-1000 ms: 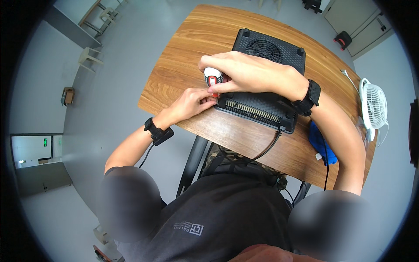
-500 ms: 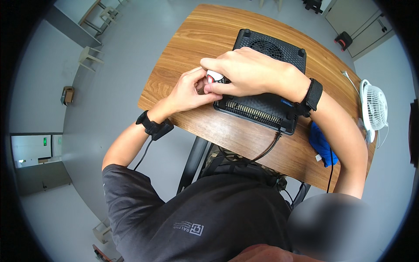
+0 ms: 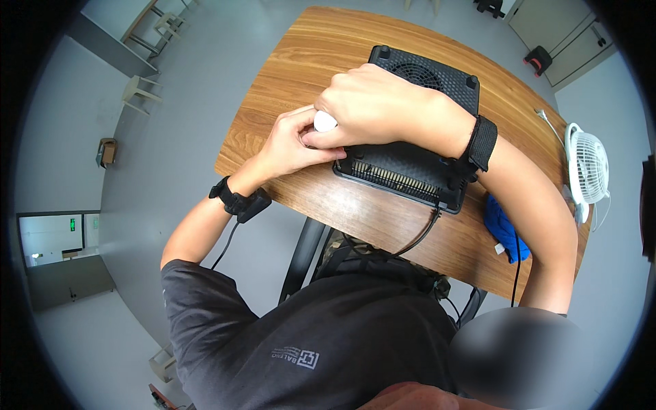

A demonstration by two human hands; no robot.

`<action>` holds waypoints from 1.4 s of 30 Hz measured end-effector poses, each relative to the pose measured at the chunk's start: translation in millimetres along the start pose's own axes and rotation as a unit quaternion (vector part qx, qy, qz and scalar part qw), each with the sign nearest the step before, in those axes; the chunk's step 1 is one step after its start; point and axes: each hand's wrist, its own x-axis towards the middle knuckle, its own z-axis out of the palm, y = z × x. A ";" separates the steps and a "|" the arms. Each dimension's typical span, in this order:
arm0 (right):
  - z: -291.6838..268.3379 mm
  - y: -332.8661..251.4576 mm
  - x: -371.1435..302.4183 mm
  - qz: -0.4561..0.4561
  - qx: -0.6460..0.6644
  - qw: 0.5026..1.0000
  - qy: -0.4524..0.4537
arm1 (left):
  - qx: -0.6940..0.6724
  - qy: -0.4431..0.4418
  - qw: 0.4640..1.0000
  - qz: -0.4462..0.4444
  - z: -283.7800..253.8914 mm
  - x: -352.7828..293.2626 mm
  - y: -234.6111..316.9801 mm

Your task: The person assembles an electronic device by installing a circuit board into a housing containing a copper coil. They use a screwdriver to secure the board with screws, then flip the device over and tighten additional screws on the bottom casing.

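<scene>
An upturned black appliance (image 3: 383, 162), flat like an induction cooker, lies on the wooden table (image 3: 280, 68) with its round fan grille and corner feet facing up. Over its left edge my right hand (image 3: 369, 102) is closed around a small tool with a white rounded end (image 3: 325, 121); the rest of the tool is hidden, so its kind is unclear. My left hand (image 3: 294, 143) meets the right one at this corner, fingers curled in and thumb against the appliance's edge. What lies between the left fingers is hidden.
A black cord (image 3: 425, 236) runs from the appliance over the table's near edge. Blue cloth (image 3: 502, 229) lies under my right forearm. On the right edge stands a white fan (image 3: 588, 164) with its plug lead. Both wrists carry black straps, with cables hanging down.
My right hand has turned over the tool and shifted slightly left, so its white end now points up and the red part is out of sight. The left hand has barely moved.
</scene>
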 end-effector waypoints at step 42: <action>7.4 1.1 -0.3 -0.117 -0.051 0.988 0.081 | -0.063 -0.094 0.981 -0.160 -19.6 -1.8 -15.8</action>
